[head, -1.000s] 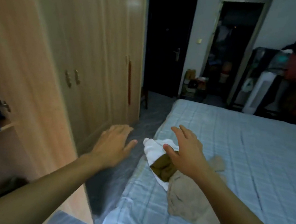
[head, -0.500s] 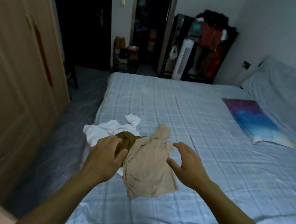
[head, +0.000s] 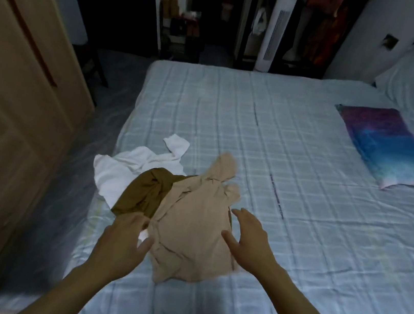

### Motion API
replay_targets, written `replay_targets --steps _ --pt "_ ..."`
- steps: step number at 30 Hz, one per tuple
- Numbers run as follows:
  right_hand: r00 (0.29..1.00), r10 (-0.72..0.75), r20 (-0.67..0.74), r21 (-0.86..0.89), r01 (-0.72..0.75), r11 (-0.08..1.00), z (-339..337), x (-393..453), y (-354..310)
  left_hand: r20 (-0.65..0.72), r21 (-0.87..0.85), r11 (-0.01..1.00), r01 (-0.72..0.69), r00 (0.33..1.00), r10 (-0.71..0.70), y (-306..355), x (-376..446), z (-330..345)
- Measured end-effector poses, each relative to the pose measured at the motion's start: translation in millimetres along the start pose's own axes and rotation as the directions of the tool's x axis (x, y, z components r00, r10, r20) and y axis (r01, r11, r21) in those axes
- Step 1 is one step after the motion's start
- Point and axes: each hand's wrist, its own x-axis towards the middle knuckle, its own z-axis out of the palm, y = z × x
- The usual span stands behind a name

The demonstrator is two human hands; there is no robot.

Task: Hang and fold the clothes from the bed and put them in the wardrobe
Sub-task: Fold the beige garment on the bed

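Three garments lie in a heap near the left edge of the bed [head: 292, 169]: a beige one [head: 190, 224] on top, a brown one [head: 145, 193] under its left side, a white one [head: 128, 169] furthest left. My left hand [head: 123, 243] hovers at the beige garment's left edge with fingers spread, holding nothing. At the same garment's right edge my right hand [head: 250, 240] is open, fingers reaching forward. The wooden wardrobe [head: 13, 114] stands to the left, its doors shut in view.
A purple and blue pillow [head: 390, 148] lies at the bed's right side. A strip of floor [head: 76, 164] runs between bed and wardrobe. Beyond the bed are a white tower fan [head: 273, 36], a loaded clothes rack [head: 325, 24] and dark doorways.
The view has swung from the wardrobe to the bed and closer to the heap. My left hand has drawn back off the brown garment to the beige one's left edge; both hands sit lower.
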Motion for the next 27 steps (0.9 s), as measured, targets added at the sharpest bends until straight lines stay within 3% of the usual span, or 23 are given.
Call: replay_targets --steps 6,11,14,17,20,24,27 --pt "0.993 -0.007 0.118 -0.095 0.018 0.995 32 72 62 0.067 -0.038 0.998 0.043 0.997 -0.041 0 64 73" --pt "0.978 0.001 0.210 -0.056 0.011 0.998 107 111 106 0.251 -0.087 0.985 0.149 0.960 -0.123 -27 106 162" --pt "0.957 0.001 0.291 -0.080 0.023 0.997 160 117 132 0.418 -0.029 0.995 0.095 0.905 -0.075 -53 108 225" --pt "0.925 -0.120 0.361 -0.064 0.153 0.986 207 105 156 0.567 0.159 0.978 -0.133 0.823 0.020 -76 92 275" --pt "0.904 -0.183 0.387 -0.079 0.230 0.970 243 83 182 0.499 0.185 0.969 -0.163 0.865 0.050 -86 74 302" --pt "0.895 -0.144 0.423 -0.164 0.232 0.959 252 73 192 0.451 0.220 0.959 -0.178 0.890 0.062 -89 75 298" --pt "0.925 -0.201 0.322 -0.230 0.282 0.932 250 76 185 0.411 0.220 0.951 -0.216 0.905 0.110 -94 76 290"
